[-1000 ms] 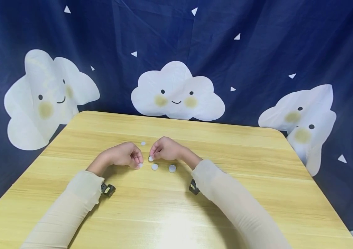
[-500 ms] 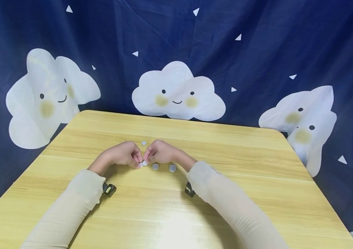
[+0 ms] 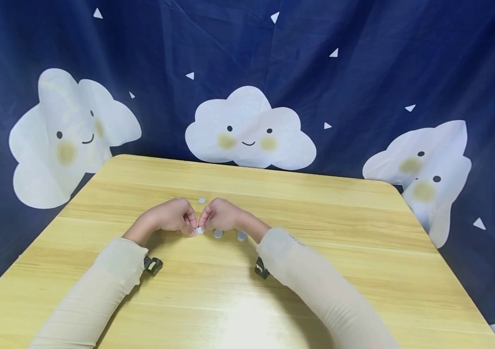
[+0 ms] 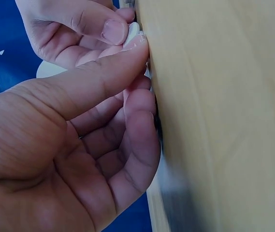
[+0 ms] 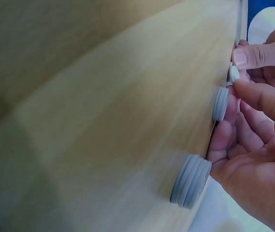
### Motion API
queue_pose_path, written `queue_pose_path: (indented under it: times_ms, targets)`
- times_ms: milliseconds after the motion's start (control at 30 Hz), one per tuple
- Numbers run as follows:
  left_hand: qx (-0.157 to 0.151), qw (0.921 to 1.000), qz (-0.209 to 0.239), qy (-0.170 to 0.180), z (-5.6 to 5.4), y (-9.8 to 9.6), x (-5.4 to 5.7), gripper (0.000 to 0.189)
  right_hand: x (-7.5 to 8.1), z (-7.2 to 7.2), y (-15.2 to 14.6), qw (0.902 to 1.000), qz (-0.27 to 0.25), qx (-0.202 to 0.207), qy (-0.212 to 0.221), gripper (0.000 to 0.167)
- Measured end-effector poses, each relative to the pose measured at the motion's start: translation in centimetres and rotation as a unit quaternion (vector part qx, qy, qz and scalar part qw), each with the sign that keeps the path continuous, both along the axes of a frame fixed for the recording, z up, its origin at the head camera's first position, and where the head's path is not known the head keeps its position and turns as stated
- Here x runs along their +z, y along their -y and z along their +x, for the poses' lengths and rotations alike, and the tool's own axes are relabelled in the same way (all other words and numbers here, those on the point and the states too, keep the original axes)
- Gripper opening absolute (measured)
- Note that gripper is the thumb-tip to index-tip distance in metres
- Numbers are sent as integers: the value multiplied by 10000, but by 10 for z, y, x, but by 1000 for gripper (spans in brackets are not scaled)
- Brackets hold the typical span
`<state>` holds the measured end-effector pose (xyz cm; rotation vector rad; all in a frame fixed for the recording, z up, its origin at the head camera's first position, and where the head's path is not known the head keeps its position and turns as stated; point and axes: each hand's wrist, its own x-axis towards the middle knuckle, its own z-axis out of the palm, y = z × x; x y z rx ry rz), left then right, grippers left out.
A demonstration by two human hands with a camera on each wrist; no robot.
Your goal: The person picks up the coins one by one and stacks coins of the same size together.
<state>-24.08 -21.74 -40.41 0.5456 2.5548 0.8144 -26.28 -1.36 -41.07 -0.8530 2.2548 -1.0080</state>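
My left hand (image 3: 173,215) and right hand (image 3: 222,214) meet fingertip to fingertip just above the table. Between them sits a small silvery-white coin (image 3: 200,230). In the right wrist view that coin (image 5: 234,73) lies between the right thumb and the left thumb tip. The left wrist view has its pale rim (image 4: 133,33) beside my left thumb; the left fingertips pinch at the same spot, where a second coin may be partly hidden. Right of the hands stand a small stack of coins (image 5: 220,104) and a wider stack of coins (image 5: 190,181).
Another pale disc (image 3: 201,200) lies on the table farther back, behind the gap between the hands. The wooden table (image 3: 177,300) reaches to a dark blue curtain (image 3: 155,39) with cloud prints. A black wrist camera (image 3: 153,265) hangs under the left sleeve.
My right hand has moved left with its coin, until the coin reached the left fingertips. The left hand has stayed almost still. The stacks at the right have not moved.
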Motion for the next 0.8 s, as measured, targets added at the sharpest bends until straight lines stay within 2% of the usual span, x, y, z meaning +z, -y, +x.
queue_pose_path:
  times_ms: [233,533,800]
  targets:
    - [10,10000,-1,73,1,0,2,12,-1,4,5,9993,166,-315,-117,1]
    - [-89,9999,85,120,2,1,2,11,2,7,8,9982,302,-453,-234,7]
    - [-156,9998,16,83,1,2,2,10,2,7,6,9984,104,-546,89,10]
